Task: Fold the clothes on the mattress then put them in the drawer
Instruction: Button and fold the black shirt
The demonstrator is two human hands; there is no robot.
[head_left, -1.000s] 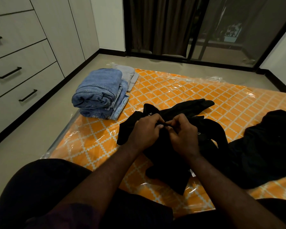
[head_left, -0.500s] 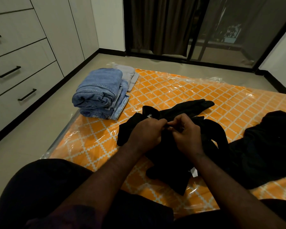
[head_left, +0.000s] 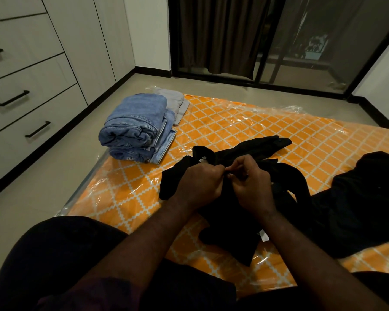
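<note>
both hands meet over the black garment at mid mattress. left hand and right hand fingertips pinch a bit of its fabric together. folded jeans stacked at far-left corner, near closed drawers. second black heap at right.

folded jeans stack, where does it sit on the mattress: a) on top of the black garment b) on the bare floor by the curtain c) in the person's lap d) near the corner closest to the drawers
d: the folded jeans rest on the orange mattress at its corner beside the drawers, apart from the black garment that both hands are pinching.
</note>
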